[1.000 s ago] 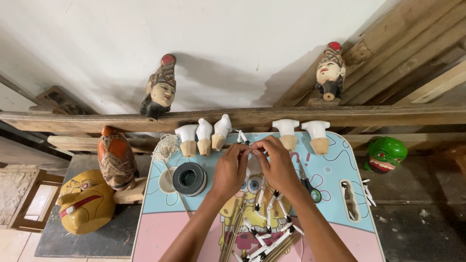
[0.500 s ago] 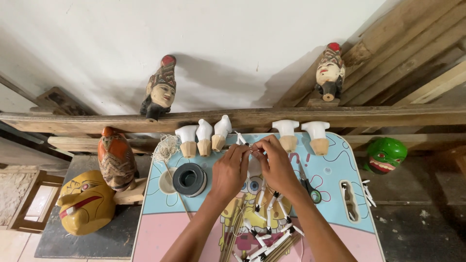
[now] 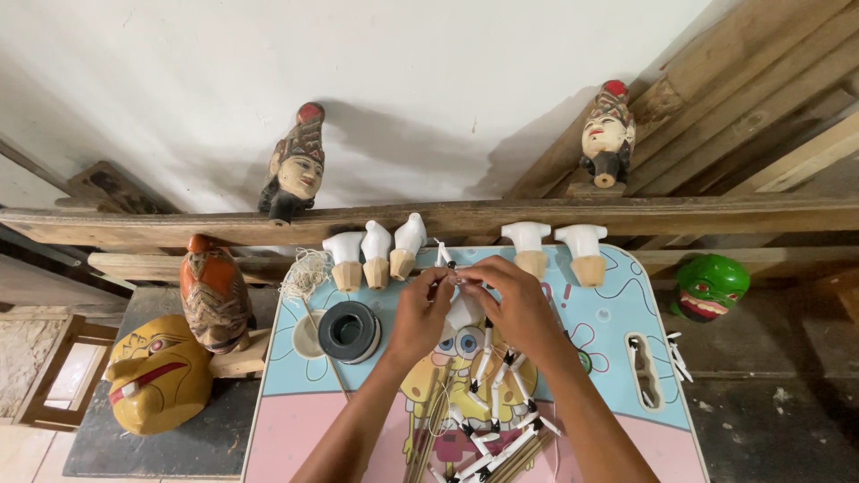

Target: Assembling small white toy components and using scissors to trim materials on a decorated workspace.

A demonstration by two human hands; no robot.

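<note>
My left hand [image 3: 419, 315] and my right hand [image 3: 512, 302] meet above the middle of a small cartoon-printed table [image 3: 617, 333], fingertips pinched together on a small white jointed puppet arm piece [image 3: 446, 258] and a thin thread. Below my hands lie several more white-and-black jointed arm pieces [image 3: 490, 385] and thin wooden sticks [image 3: 510, 452]. A dark spool [image 3: 350, 329] sits just left of my left hand, beside a bundle of pale string [image 3: 304, 273].
Several white carved pieces on wooden bases [image 3: 376, 250] line the table's far edge. Two painted puppet heads [image 3: 293, 165] [image 3: 607, 134] stand on a wooden beam. A yellow mask [image 3: 157, 376], a brown-orange mask [image 3: 213, 295] and a green mask [image 3: 709, 286] rest beside the table.
My hands stay pinched together at the same spot; only the fingers shift slightly on the small piece.
</note>
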